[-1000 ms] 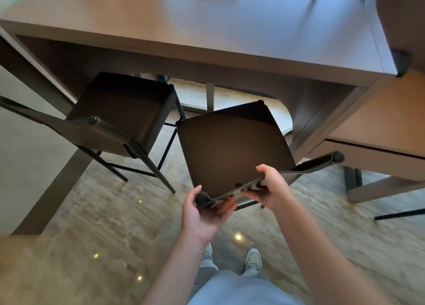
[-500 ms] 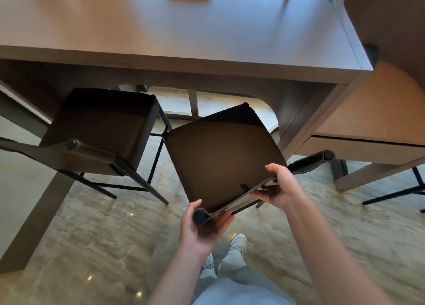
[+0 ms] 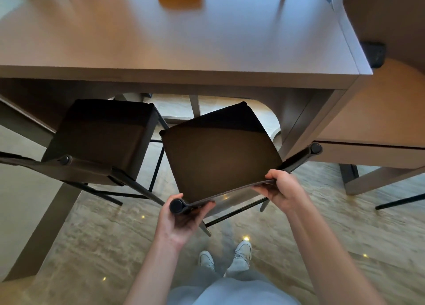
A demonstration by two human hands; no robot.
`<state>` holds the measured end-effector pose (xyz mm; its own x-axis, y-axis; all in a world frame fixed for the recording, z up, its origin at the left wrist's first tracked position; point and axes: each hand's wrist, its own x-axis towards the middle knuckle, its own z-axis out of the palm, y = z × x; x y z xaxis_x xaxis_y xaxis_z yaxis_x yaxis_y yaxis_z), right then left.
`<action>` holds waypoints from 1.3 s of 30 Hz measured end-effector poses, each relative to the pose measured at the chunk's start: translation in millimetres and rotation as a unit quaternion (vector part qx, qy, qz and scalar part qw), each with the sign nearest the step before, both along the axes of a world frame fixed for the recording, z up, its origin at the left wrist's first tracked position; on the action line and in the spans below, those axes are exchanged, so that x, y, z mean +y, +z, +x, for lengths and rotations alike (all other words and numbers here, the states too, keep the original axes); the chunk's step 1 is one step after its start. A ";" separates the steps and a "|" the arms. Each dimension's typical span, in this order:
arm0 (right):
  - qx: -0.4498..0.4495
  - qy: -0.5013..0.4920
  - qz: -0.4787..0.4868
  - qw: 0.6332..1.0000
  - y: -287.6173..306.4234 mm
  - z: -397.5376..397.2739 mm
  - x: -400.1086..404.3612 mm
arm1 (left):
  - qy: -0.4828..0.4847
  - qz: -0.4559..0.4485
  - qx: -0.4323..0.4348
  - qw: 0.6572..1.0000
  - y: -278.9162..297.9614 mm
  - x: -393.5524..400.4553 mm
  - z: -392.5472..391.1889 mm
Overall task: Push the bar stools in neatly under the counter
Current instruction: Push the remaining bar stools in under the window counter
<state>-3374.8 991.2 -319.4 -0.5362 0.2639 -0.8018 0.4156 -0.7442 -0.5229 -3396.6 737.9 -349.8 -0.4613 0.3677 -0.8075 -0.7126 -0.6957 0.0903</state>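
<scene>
Two hands are gripping a dark bar stool's (image 3: 220, 157) low backrest: left hand (image 3: 181, 222) at its end, right hand (image 3: 279, 187) midway. Its seat is sitting angled, front corner under the bench (image 3: 207, 74).

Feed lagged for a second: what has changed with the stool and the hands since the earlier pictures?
The held stool has edged forward toward the counter, its front corner nearer the edge. Both hands, left and right, keep gripping its backrest. The neighbouring stool looks unmoved.
</scene>
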 end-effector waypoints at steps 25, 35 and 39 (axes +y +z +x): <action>0.038 -0.182 0.026 0.982 -13.5 -175.5 -45.7 | -0.169 0.002 0.016 0.985 -8.2 -15.6 -278.0; 0.039 -0.198 0.045 0.978 -29.3 -203.5 -69.9 | -0.210 0.001 0.024 0.977 -14.4 -30.2 -324.8; 0.042 -0.200 0.046 0.978 -32.8 -204.5 -70.7 | -0.210 -0.026 0.038 0.977 -16.0 -29.5 -322.7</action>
<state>-3579.2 920.5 -352.3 -0.4393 0.5348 -0.7218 0.0535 -0.7865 -0.6153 -3719.3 708.4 -365.8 -0.3374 0.4975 -0.7992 -0.9243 -0.3359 0.1811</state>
